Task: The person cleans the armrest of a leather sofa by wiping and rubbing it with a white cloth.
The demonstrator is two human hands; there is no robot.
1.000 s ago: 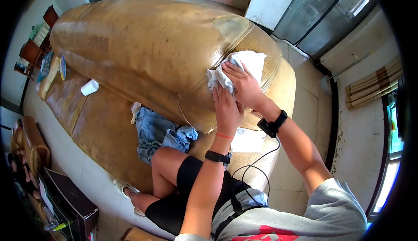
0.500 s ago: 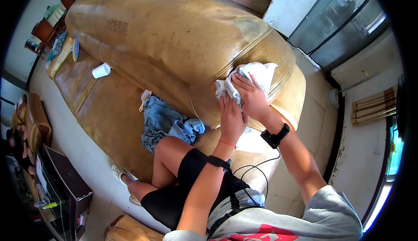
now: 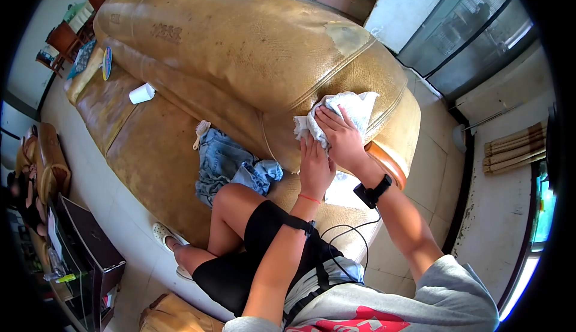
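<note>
A crumpled white cloth [image 3: 355,107] lies against the end of the tan leather sofa's backrest [image 3: 240,38]. My right hand [image 3: 341,135] is on top of the cloth, fingers pressing it to the leather and holding it. Just below and to the left, my left hand [image 3: 316,163] holds the cloth's lower edge, fingers close together. The two hands nearly touch. Under the palms, part of the cloth is hidden. Beside my right wrist, a reddish-brown wooden trim [image 3: 387,163] shows on the sofa's arm.
On the seat lie blue denim clothing [image 3: 225,165], a hairbrush [image 3: 201,133] and a white cup [image 3: 141,94]. A white sheet [image 3: 347,191] rests by my right forearm. A black cable [image 3: 354,229] hangs from my right wrist. A dark cabinet [image 3: 90,236] stands at lower left.
Both hands and the cloth have shifted slightly left, the right hand a little downward. The wooden trim beside my right wrist has come into sight.
</note>
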